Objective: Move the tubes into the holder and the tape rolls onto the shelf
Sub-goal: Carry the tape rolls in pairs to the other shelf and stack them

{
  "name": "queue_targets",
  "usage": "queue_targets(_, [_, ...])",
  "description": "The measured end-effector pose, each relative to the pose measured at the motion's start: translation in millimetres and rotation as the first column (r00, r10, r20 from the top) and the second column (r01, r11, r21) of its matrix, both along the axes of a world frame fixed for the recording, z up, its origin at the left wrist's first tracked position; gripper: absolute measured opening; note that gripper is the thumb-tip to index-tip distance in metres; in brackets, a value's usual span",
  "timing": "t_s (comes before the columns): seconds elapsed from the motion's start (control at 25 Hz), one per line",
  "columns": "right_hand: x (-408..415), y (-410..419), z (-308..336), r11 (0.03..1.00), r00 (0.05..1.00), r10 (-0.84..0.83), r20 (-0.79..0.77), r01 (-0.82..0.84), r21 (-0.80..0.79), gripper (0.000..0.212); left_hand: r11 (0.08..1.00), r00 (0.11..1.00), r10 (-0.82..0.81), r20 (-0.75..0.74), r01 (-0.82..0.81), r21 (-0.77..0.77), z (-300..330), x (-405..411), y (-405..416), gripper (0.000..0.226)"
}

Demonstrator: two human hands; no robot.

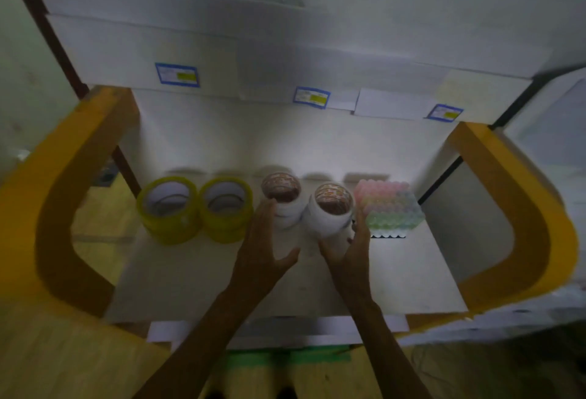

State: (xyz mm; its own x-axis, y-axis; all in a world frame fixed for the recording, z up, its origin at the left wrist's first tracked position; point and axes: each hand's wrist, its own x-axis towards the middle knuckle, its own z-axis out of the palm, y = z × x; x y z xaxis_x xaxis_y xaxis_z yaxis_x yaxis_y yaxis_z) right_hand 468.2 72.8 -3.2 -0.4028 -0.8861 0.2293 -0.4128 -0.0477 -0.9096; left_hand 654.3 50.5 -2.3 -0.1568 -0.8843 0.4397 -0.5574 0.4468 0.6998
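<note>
Right hand [352,246] cups white tape stack [329,214] — shelved.

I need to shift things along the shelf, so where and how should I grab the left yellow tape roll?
Take the left yellow tape roll from above: it stands core up with an open hole, so put fingers inside the core and the thumb on the outer wall at its near-left side. The second yellow roll sits tight on its right, leaving no room there. The left hand is nearest.

No text can be read. Three blue-bordered labels [177,74] [311,97] [444,112] (each with a yellow patch) are stuck on the white boxes [126,49], but their print is blurred.
</note>
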Motion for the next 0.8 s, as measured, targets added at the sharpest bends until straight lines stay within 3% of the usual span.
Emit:
queue_targets(0.16, [-17, -18, -7, 0.994, 0.991, 0.103, 0.082, -0.105, 0.015, 0.106, 0.991, 0.994, 0.110, -0.028, -0.107, 0.083, -19, -21, -16, 0.101])
queue_targets(0.44, [-33, -41, -16, 0.977, 0.979, 0.191, 0.072, -0.197, 0.084, 0.113, 0.950, 0.914, 0.233, -0.334, -0.140, 0.280, -12, -40, -54, 0.100])
queue_targets(0.64, [-37, -53, -16, 0.978, 0.978, 0.204, 0.051, -0.205, 0.028, 0.101, 0.968, 0.896, 0.238, -0.376, -0.187, 0.169, -13, -40, -57, 0.080])
queue_targets(0.8, [-35, -56, -17, 0.982, 0.980, 0.180, 0.086, -0.183, 0.034, 0.107, 0.950, 0.869, 0.285, -0.405, -0.198, 0.243, -23, -41, -43, 0.079])
